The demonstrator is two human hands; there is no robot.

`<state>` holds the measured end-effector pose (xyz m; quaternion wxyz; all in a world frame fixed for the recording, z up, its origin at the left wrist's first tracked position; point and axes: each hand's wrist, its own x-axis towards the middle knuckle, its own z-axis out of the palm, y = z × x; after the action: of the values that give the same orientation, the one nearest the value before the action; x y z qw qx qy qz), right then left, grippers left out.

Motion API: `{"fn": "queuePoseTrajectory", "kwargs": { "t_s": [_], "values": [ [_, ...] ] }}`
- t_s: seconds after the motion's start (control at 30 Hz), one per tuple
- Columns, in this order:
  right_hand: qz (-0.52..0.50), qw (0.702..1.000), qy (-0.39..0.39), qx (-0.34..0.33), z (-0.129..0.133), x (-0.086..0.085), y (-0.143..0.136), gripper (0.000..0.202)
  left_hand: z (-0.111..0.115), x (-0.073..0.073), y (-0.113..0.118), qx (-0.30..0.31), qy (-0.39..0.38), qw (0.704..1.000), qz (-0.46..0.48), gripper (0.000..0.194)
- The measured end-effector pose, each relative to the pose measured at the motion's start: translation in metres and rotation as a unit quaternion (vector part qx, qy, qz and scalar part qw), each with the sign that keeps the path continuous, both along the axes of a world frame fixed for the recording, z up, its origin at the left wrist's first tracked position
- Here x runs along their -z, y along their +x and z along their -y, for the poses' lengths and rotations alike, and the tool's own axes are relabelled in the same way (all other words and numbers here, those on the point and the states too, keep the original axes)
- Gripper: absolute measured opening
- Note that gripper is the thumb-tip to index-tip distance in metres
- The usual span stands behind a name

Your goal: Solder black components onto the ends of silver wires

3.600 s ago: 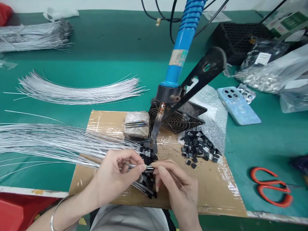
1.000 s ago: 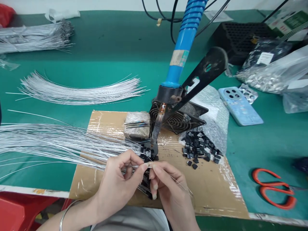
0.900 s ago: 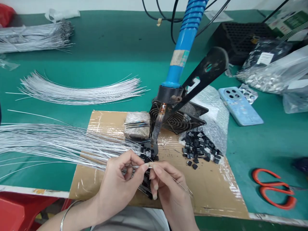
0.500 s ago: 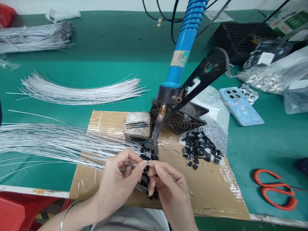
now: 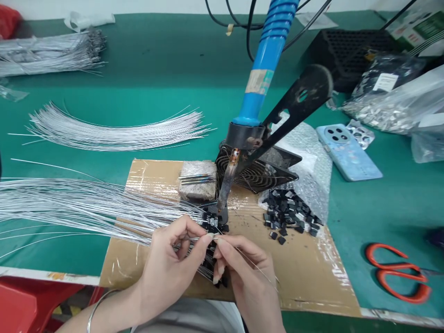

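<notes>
My left hand (image 5: 178,263) pinches a thin wire between thumb and forefinger, over the cardboard. Fingertips almost touching it, my right hand (image 5: 248,268) is closed on a thin wire (image 5: 258,267) whose loose end trails over the palm to the right. Whether both hold one and the same wire I cannot make out. Behind and below the fingers lie small black pieces (image 5: 212,223) at the ends of a long bundle of silvery wires (image 5: 86,199). Just above them points the tip of a blue-handled soldering iron (image 5: 227,185), fixed in a black bracket.
Cardboard (image 5: 294,282) covers the work spot. Around it are a grey block (image 5: 197,187) with metal rods, a black fan (image 5: 255,173), a pile of black pieces (image 5: 289,212), a phone (image 5: 350,152) and orange-handled scissors (image 5: 398,273). Another wire bundle (image 5: 121,136) lies behind.
My right hand's thumb and finger have shifted slightly left, closer to my left fingertips. The trailing wire shows more plainly over the right hand. Little else differs.
</notes>
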<state>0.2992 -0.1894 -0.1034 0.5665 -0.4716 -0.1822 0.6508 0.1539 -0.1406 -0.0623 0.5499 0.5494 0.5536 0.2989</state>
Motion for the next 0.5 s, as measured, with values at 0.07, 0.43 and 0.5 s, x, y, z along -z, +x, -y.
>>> {"fn": "queuePoseTrajectory", "kwargs": {
  "t_s": [0.07, 0.43, 0.5],
  "values": [
    [0.004, 1.0, 0.004, -0.001, 0.0, 0.001, 0.001, 0.015, 0.0, 0.0, 0.0, 0.004, 0.011, 1.0, -0.006, 0.021],
    [-0.028, 0.998, -0.049, 0.007, -0.004, -0.01, 0.001, 0.02, 0.003, 0.0, -0.002, 0.025, 0.082, 0.995, -0.057, 0.022],
    [-0.039, 0.998, -0.057, -0.006, -0.005, -0.01, 0.004, 0.021, 0.003, -0.001, -0.003, 0.034, 0.092, 0.993, -0.068, 0.022]
  ]
}}
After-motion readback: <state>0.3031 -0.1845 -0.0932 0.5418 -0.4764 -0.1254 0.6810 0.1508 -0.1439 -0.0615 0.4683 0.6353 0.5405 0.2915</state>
